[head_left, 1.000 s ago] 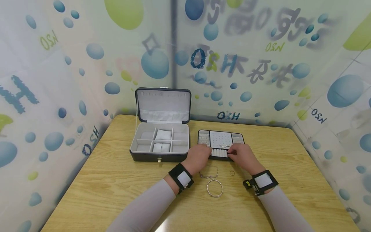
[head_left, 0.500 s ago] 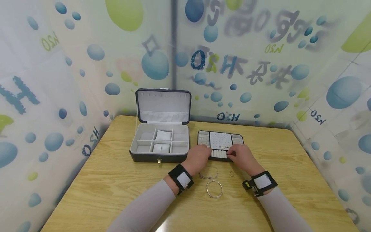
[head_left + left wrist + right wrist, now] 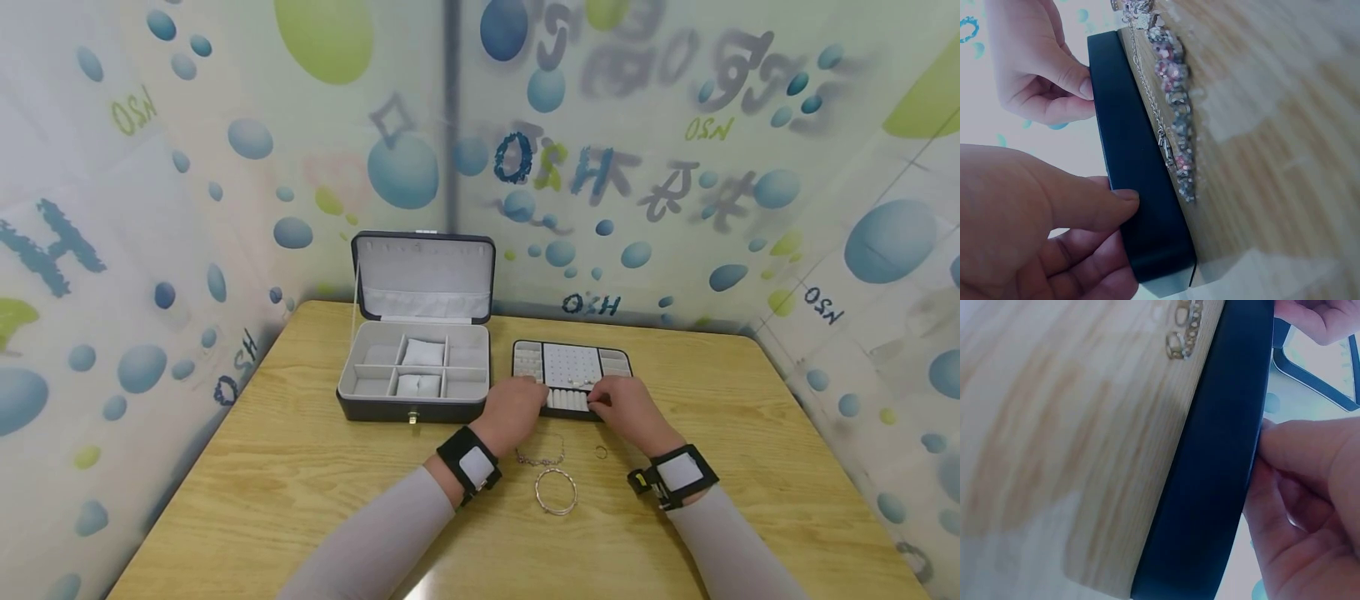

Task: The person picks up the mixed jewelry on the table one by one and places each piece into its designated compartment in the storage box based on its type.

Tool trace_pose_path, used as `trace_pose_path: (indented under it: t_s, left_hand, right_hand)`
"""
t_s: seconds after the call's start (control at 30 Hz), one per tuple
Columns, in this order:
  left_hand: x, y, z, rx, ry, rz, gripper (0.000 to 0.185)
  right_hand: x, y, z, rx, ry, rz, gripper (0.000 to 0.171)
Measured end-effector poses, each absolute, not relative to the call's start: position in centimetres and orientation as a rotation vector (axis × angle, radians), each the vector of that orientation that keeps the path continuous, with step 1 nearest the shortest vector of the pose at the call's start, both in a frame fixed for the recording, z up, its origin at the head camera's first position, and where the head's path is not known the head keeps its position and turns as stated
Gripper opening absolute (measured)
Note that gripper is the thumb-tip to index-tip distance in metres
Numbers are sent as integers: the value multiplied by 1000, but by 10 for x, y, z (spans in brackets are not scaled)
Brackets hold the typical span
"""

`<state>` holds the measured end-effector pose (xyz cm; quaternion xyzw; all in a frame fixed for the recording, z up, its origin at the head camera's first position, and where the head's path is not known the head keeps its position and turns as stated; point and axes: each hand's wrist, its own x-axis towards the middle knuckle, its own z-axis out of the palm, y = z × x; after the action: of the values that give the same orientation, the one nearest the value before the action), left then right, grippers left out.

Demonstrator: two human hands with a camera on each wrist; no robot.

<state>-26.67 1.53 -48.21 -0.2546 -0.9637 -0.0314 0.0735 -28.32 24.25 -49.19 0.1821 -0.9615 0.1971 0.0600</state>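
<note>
A flat black jewellery tray (image 3: pixel 572 346) with pale padded sections lies on the wooden table (image 3: pixel 300 467), right of the open jewellery box (image 3: pixel 420 371). My left hand (image 3: pixel 534 390) grips the tray's front left edge, thumb pressed on its dark side wall (image 3: pixel 1141 206). My right hand (image 3: pixel 600 397) grips the front right edge, fingers curled against the same dark wall (image 3: pixel 1216 487). Just in front of the tray lie a beaded chain bracelet (image 3: pixel 538 458), also seen along the tray's wall as the bracelet (image 3: pixel 1175 119), a silver bangle (image 3: pixel 556 490) and a small ring (image 3: pixel 601 452).
The box's lid (image 3: pixel 423 275) stands upright at the back; its base has several grey compartments with two white cushions (image 3: pixel 422 352). Patterned walls close in the table on three sides. Bare wood stretches left of the box and right of the tray.
</note>
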Motion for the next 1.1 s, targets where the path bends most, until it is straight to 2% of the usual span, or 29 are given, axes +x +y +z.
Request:
trace_pose_path:
  t_s: [1.1]
  left_hand:
    - [-265,13,-483,-782,-2849,-96,14]
  right_hand:
    - [-284,237,-489,544,-2969,556,13]
